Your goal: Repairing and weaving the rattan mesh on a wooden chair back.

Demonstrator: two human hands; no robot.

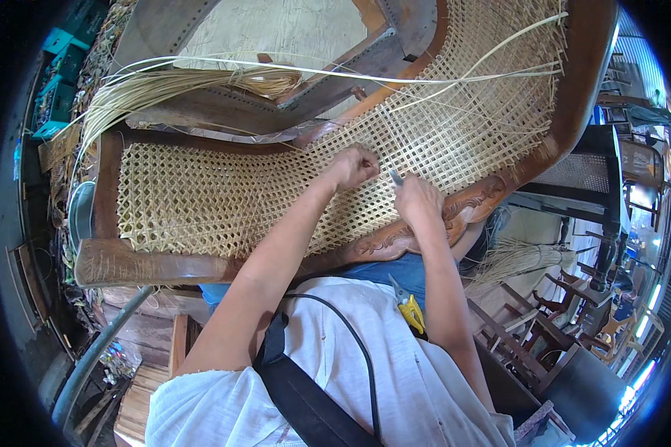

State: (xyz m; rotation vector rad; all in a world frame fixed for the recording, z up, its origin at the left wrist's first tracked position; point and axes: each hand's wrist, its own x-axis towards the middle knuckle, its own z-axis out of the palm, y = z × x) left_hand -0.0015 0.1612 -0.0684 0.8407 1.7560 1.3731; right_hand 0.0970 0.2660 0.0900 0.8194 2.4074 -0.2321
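Note:
A woven cane panel (201, 186) stretches across a brown wooden furniture frame (156, 262) with carved leaves on its near edge. Over the middle of the weave, my left hand (354, 165) is closed in a pinch; what its fingertips hold, if anything, is too small to make out. Just right of it, my right hand (419, 200) grips a small tool with a flat grey tip (396, 178), pointing toward the left hand. The tool's handle is hidden in my fist. Long loose cane strands (350, 73) run over the far side of the panel.
A bundle of cane strands (149, 93) lies across the frame at the far left. Yellow-handled pliers (410, 311) rest against my shirt. To the right are another cane bundle (525, 257) and several wooden furniture frames (574, 298). Green crates (56, 104) stand far left.

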